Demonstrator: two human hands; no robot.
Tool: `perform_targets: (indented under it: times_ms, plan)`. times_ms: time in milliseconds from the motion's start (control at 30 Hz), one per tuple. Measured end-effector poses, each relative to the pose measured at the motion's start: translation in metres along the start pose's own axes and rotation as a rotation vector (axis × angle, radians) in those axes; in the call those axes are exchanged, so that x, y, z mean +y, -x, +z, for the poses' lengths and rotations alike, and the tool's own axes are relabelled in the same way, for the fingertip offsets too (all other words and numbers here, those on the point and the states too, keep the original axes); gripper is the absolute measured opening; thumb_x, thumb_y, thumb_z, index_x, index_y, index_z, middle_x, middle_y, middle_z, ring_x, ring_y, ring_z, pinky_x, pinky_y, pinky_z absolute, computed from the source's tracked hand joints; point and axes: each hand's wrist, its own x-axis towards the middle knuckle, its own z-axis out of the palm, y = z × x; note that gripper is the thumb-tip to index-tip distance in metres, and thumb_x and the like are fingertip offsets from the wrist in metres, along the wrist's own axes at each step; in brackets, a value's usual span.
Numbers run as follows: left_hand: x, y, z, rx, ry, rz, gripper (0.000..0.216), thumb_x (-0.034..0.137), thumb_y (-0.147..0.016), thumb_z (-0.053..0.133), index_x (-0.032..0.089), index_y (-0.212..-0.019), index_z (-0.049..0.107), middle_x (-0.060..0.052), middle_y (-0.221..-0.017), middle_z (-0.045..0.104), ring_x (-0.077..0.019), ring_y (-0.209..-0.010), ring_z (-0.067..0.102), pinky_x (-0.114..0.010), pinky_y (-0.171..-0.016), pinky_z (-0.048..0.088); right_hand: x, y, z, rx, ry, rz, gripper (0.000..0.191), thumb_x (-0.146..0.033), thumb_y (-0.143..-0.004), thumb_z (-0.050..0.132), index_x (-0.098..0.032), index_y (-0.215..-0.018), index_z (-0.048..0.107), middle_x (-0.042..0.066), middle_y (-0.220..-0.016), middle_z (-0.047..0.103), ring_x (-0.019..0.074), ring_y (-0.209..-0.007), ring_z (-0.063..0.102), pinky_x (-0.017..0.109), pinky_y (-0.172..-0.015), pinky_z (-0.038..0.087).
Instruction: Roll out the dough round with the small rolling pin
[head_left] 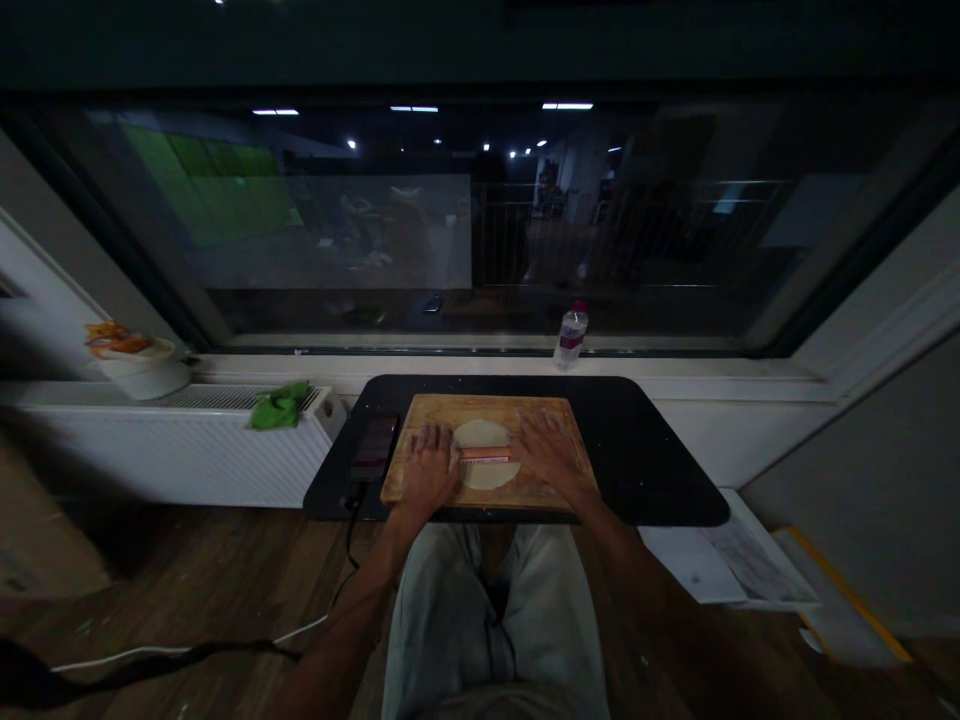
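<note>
A wooden board (420,410) lies on a small black table (645,440). On it rests a flat round of pale dough (484,435). Across the dough lies a thin rolling pin (487,458) with a reddish middle. My left hand (429,462) presses flat on the pin's left end, fingers stretched out. My right hand (546,450) lies flat on its right end, fingers also extended. Both palms rest on the pin rather than wrapping it.
A dark flat device (375,445) lies on the table left of the board. A water bottle (571,336) stands on the windowsill. A green cloth (279,406) and a white bowl (142,370) sit on the radiator at left. Papers (720,560) lie low at right.
</note>
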Motion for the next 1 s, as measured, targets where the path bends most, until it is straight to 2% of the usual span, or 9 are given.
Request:
perform_targets:
  times_ms: [200,367,467,600,700,867,1000]
  plan:
    - [-0.001,0.002,0.007,0.079,0.035,0.018,0.053,0.032,-0.119,0.035,0.011,-0.155,0.067,-0.022,-0.167,0.064,-0.037,-0.163,0.053,-0.057,-0.135,0.04,-0.006,0.009,0.005,0.12,-0.008,0.056,0.064,-0.054,-0.116,0.045,-0.023,-0.171,0.058,0.014,-0.178,0.054,0.0363,-0.167,0.043,0.056,-0.139,0.024]
    - [-0.002,-0.006,0.003,0.058,0.052,0.032,0.052,0.033,-0.118,0.036,0.015,-0.155,0.068,-0.02,-0.166,0.065,-0.0389,-0.162,0.053,-0.062,-0.133,0.042,-0.011,0.006,0.0,0.138,0.014,0.082,0.061,-0.053,-0.117,0.045,-0.02,-0.165,0.065,0.016,-0.172,0.061,0.036,-0.164,0.046,0.056,-0.138,0.025]
    - [-0.005,-0.013,0.001,0.029,0.051,0.05,0.052,0.034,-0.118,0.038,0.016,-0.158,0.067,-0.02,-0.169,0.063,-0.0386,-0.165,0.05,-0.062,-0.136,0.038,-0.01,0.0,-0.003,0.124,0.007,0.094,0.06,-0.052,-0.117,0.047,-0.019,-0.163,0.066,0.017,-0.172,0.061,0.036,-0.165,0.045,0.057,-0.139,0.024]
    - [-0.01,-0.029,0.002,-0.004,0.05,0.077,0.054,0.036,-0.116,0.043,0.019,-0.163,0.063,-0.019,-0.173,0.059,-0.0386,-0.168,0.046,-0.063,-0.138,0.032,-0.008,-0.015,-0.005,0.11,-0.002,0.116,0.063,-0.054,-0.118,0.045,-0.015,-0.164,0.065,0.019,-0.173,0.059,0.0376,-0.165,0.045,0.058,-0.138,0.024]
    - [-0.009,-0.044,0.007,-0.026,0.06,0.062,0.056,0.036,-0.115,0.044,0.021,-0.165,0.061,-0.019,-0.172,0.06,-0.0392,-0.167,0.046,-0.065,-0.137,0.033,-0.005,-0.027,-0.006,0.126,-0.007,0.114,0.062,-0.054,-0.119,0.044,-0.015,-0.162,0.066,0.019,-0.168,0.064,0.0361,-0.159,0.052,0.055,-0.136,0.029]
    - [-0.007,-0.07,0.013,-0.083,0.074,-0.011,0.054,0.034,-0.118,0.039,0.02,-0.164,0.062,-0.017,-0.173,0.059,-0.0363,-0.169,0.044,-0.06,-0.138,0.034,-0.002,-0.047,-0.01,0.152,-0.009,0.08,0.055,-0.046,-0.119,0.043,-0.015,-0.156,0.07,0.02,-0.163,0.068,0.0343,-0.154,0.057,0.051,-0.132,0.036]
    - [-0.008,-0.088,0.016,-0.103,0.12,-0.021,0.053,0.037,-0.119,0.039,0.022,-0.165,0.061,-0.015,-0.174,0.058,-0.0368,-0.172,0.039,-0.061,-0.137,0.036,-0.001,-0.064,-0.019,0.165,-0.036,0.087,0.051,-0.045,-0.12,0.042,-0.019,-0.149,0.075,0.018,-0.154,0.074,0.0328,-0.146,0.062,0.049,-0.127,0.041]
